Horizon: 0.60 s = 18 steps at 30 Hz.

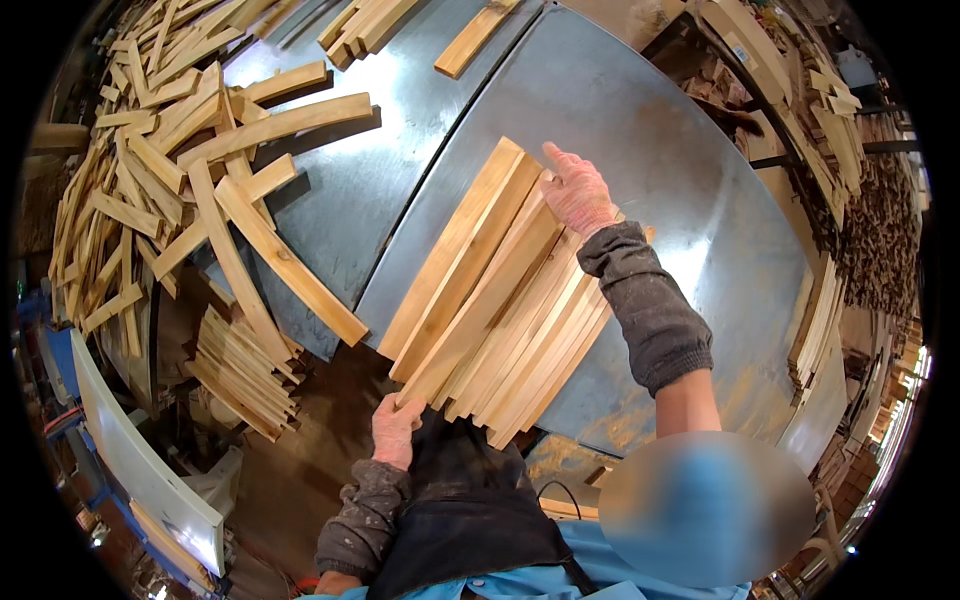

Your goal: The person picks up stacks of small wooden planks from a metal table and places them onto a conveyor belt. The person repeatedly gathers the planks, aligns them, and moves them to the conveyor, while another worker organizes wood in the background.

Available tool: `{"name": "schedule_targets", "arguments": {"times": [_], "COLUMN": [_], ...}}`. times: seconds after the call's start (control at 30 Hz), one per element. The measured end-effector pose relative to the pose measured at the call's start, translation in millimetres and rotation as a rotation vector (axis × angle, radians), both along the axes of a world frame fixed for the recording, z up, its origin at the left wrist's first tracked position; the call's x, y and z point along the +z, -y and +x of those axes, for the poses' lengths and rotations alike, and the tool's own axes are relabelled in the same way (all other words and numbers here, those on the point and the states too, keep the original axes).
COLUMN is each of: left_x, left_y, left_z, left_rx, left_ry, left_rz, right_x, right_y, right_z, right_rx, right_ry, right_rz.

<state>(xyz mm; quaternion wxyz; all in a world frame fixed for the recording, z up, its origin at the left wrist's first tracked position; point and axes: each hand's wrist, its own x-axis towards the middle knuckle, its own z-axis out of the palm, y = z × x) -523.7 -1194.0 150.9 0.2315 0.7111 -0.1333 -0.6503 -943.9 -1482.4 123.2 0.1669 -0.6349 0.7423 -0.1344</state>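
A row of pale wooden strips lies side by side on the grey metal table, their near ends jutting over its edge toward me. One wooden strip lies at a slant on top of the others. My left hand, in a pinkish glove, is closed on the near end of this slanted strip. My right hand, gloved alike, is over the far ends of the row, beside the slanted strip's far end. Its index finger stretches out past the wood; its other fingers are partly hidden.
On the left, a metal table bears a loose heap of wooden pieces, some of them curved. Below it stands a stack of strips. A white panel is at lower left. More wood is piled on a rack at far right.
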Motion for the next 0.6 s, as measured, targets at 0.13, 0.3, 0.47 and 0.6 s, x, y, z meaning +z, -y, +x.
{"name": "schedule_targets", "arguments": {"times": [0.13,0.3,0.47,0.6], "left_x": [12.9,2.8,-11.4,-10.3], "left_y": [14.5,36.7,66.4,116.9], "left_z": [21.4,-1.1,-38.1,-87.6], "left_rx": [-0.698,-0.887,-1.121,-1.148], "left_ry": [0.375,0.780,0.723,0.710], "left_rz": [-0.366,-0.510,-0.534,-0.368], "right_x": [24.7,17.0,-6.9,-9.0], "right_y": [9.7,26.2,6.2,-8.9], "right_z": [17.3,40.2,21.5,20.6], "right_rx": [-0.048,-0.168,-0.212,-0.167], "right_ry": [0.386,0.614,0.148,0.113], "right_rz": [-0.147,-0.084,0.109,0.085]}}
